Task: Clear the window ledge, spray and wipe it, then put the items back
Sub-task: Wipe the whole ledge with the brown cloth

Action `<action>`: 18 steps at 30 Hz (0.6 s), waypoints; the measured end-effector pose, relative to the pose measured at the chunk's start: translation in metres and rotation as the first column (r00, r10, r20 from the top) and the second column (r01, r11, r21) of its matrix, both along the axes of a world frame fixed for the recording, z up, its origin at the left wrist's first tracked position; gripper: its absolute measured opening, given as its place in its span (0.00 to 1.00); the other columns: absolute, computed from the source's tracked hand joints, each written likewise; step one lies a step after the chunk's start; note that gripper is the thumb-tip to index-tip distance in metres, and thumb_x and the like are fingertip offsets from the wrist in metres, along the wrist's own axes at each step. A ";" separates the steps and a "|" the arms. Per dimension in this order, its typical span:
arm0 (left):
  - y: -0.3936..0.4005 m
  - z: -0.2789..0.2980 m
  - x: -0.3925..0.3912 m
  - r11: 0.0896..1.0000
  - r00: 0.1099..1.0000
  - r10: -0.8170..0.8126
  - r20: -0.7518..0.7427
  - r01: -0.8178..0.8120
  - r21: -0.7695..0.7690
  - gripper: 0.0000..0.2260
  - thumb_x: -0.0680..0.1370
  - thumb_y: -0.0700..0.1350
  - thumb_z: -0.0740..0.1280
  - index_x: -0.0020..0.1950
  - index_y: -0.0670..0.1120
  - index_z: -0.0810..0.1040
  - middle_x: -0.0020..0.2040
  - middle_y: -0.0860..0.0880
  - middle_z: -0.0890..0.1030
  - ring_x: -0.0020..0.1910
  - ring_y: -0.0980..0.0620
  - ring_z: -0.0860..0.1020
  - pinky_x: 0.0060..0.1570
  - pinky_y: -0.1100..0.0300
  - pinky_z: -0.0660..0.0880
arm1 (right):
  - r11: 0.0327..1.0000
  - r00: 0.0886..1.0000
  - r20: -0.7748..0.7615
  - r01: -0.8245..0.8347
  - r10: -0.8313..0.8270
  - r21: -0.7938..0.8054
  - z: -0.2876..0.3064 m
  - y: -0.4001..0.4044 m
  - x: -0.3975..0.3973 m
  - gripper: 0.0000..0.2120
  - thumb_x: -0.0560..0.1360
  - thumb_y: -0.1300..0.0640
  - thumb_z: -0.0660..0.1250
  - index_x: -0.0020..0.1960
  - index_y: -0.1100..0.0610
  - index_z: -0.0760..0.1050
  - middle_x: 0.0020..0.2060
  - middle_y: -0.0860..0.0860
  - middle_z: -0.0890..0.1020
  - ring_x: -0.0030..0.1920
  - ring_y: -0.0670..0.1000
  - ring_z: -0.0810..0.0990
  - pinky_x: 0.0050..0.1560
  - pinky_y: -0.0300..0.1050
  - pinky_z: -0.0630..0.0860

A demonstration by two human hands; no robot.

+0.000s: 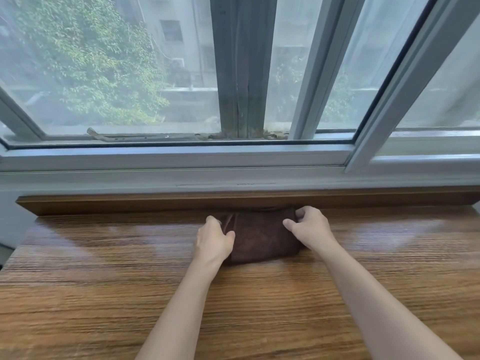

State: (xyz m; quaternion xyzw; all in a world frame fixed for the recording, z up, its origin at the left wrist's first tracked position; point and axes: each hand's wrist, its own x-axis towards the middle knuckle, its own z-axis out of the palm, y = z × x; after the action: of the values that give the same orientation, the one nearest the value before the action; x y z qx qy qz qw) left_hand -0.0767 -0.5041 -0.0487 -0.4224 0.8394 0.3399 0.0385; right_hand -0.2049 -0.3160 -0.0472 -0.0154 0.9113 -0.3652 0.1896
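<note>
- cloth (259, 237) on the wood ledge (104, 268), soft and floppy, probably light
- left hand (214, 236) and right hand (310, 226) pinch opposite edges, best spots honestly

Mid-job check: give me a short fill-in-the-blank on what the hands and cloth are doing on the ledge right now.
1. The folded cloth is dark ____ in colour.
2. The left hand and right hand hold the cloth at ____ ends.
3. The cloth lies on the ____ ledge.
4. The cloth's far edge sits against the raised strip below the ____.

Missing words: brown; opposite; wooden; window
</note>
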 end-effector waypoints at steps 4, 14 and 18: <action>-0.004 0.010 0.009 0.993 0.999 0.037 -0.040 -0.032 0.115 0.15 0.71 0.49 0.73 0.55 0.45 0.84 0.50 0.49 0.86 0.53 0.46 0.82 0.49 0.55 0.77 | 0.991 1.000 0.020 -0.012 0.015 -0.136 0.000 -0.004 0.003 0.14 0.76 0.57 0.75 0.61 0.56 0.80 0.47 0.48 0.83 0.50 0.51 0.83 0.46 0.43 0.78; -0.001 0.012 0.025 0.919 0.965 0.216 -0.150 -0.149 0.365 0.12 0.72 0.52 0.78 0.34 0.48 0.81 0.37 0.51 0.85 0.41 0.53 0.82 0.55 0.51 0.78 | 0.925 0.979 0.119 -0.110 0.163 -0.362 0.002 0.006 0.018 0.08 0.81 0.65 0.67 0.55 0.54 0.78 0.47 0.53 0.88 0.51 0.54 0.87 0.51 0.52 0.84; 0.004 0.015 0.041 0.959 0.974 0.180 -0.137 -0.143 0.244 0.12 0.74 0.50 0.71 0.34 0.46 0.76 0.30 0.52 0.77 0.36 0.48 0.77 0.39 0.54 0.71 | 0.927 0.979 0.171 -0.041 0.112 -0.373 0.009 0.005 0.017 0.07 0.81 0.64 0.67 0.56 0.55 0.77 0.48 0.54 0.87 0.51 0.54 0.87 0.51 0.50 0.84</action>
State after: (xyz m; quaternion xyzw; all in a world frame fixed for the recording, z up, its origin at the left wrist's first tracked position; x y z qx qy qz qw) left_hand -0.0357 -0.4999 -0.0339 -0.4541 0.7568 0.4701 -0.0069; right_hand -0.1876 -0.3114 -0.0383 -0.0513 0.8034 -0.5214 0.2829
